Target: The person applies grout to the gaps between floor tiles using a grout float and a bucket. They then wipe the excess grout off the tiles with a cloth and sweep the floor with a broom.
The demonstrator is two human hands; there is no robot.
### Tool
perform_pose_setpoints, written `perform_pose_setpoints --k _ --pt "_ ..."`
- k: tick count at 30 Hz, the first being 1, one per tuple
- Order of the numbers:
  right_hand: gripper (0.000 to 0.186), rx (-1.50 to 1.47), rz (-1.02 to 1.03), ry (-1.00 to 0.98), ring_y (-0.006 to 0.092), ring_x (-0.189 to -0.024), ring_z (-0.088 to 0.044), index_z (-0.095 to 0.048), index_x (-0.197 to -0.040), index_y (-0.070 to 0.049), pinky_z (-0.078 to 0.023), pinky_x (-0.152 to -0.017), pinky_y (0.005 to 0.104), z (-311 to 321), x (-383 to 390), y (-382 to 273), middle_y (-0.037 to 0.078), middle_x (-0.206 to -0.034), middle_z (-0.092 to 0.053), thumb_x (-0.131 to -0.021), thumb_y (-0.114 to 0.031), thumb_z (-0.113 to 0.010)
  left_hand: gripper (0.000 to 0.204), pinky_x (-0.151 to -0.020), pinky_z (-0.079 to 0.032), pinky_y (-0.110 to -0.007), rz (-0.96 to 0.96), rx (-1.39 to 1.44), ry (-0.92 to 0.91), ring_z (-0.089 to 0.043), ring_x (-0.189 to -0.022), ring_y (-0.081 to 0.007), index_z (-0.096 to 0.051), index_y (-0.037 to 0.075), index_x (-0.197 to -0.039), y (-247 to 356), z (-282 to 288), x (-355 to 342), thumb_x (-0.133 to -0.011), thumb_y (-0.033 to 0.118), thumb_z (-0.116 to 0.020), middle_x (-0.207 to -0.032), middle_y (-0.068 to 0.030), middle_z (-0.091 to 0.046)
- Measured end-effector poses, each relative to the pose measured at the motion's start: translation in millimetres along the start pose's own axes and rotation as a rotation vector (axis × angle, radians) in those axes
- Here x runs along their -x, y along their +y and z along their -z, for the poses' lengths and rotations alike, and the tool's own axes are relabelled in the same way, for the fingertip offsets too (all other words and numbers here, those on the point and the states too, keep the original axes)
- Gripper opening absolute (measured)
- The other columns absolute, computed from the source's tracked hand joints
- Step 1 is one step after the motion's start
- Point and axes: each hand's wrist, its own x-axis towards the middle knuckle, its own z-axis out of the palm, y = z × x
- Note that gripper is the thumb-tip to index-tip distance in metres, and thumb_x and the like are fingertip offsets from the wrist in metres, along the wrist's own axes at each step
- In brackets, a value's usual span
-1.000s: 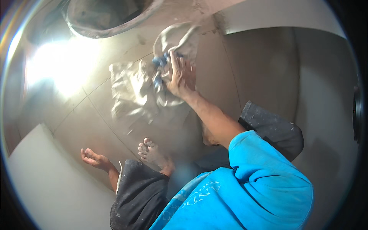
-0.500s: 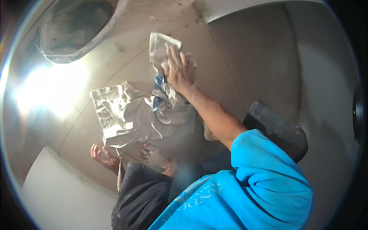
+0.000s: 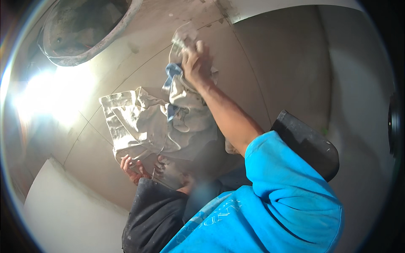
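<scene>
A crumpled beige cloth (image 3: 145, 122) with stitched edges and blue patches lies spread on the floor, in front of my feet. Its far part stretches away into a narrower bunched end, blurred by motion. On that end my right hand (image 3: 197, 65) has its fingers curled, gripping the fabric. Close to the cloth's near left edge is my left hand (image 3: 134, 169), palm up with its fingers loosely bent and apart. A thin pale cord (image 3: 153, 173) shows beside it; whether the hand touches the cord I cannot tell.
A large round dusty basin (image 3: 84, 31) stands at the far left, with bright glare on the tiled floor (image 3: 270, 55) below it. White curved panels lie at the lower left (image 3: 76, 189) and far right. My bare foot (image 3: 171, 170) and dark-trousered knees frame the near side.
My right hand has moved slightly away from me, drawing the cloth's far end along and stretching it. My left hand has shifted right, near my foot; the cord hanging beside it has moved.
</scene>
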Motion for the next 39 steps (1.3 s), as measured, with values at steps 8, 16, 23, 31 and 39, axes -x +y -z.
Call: perform_pose_setpoints --k 8,16,23,31,39 --pt "0.006 0.091 0.173 0.181 0.031 -0.086 -0.058 -0.06 -0.091 -0.011 -0.05 -0.06 0.045 -2.8 -6.5 5.3 0.01 -0.092 -0.054 -0.086 -0.015 -0.062 0.036 -0.093 -0.042 -0.036 0.0 0.018 -0.022 -0.05 -0.116 -0.0231 -0.049 0.004 -0.128 -2.2 -0.9 1.2 -0.099 0.024 -0.055 -0.13 -0.0126 -0.05" --pt "0.01 -0.029 0.062 0.093 0.0327 -0.086 -0.059 -0.067 -0.094 -0.013 -0.051 -0.069 0.0446 3.9 -11.1 0.5 0.006 -0.09 -0.058 -0.086 -0.016 -0.065 0.036 -0.093 -0.043 -0.036 0.005 0.025 -0.029 -0.05 -0.115 -0.0228 -0.049 0.004 -0.128 -2.3 0.9 0.4 -0.099 0.025 -0.055 -0.129 -0.0126 -0.05" --pt "0.015 -0.114 -0.48 0.209 0.0353 -0.085 -0.067 -0.07 -0.092 -0.01 -0.052 -0.071 0.0457 20.7 -44.4 17.0 0.012 -0.09 -0.069 -0.085 -0.021 -0.063 0.037 -0.093 -0.043 -0.036 0.016 0.022 -0.032 -0.05 -0.115 -0.0225 -0.05 0.004 -0.129 -5.8 7.0 2.4 -0.099 0.025 -0.055 -0.129 -0.0126 -0.05" --pt "0.01 0.006 -0.314 0.221 0.0343 -0.084 -0.066 -0.068 -0.087 -0.014 -0.052 -0.07 0.0467 25.6 -62.2 41.0 0.008 -0.092 -0.066 -0.085 -0.023 -0.064 0.038 -0.092 -0.043 -0.035 0.025 0.032 -0.046 -0.051 -0.114 -0.0222 -0.05 0.004 -0.129 -10.4 8.5 -1.2 -0.099 0.026 -0.055 -0.128 -0.0126 -0.05" --pt "0.013 -0.034 -0.21 0.286 0.0362 -0.083 -0.067 -0.068 -0.086 -0.013 -0.053 -0.066 0.0472 14.0 -71.2 64.2 0.013 -0.094 -0.069 -0.084 -0.022 -0.06 0.038 -0.092 -0.044 -0.035 0.026 0.028 -0.055 -0.051 -0.113 -0.0218 -0.05 0.004 -0.129 -12.0 10.1 -0.2 -0.099 0.027 -0.055 -0.128 -0.0126 -0.05"
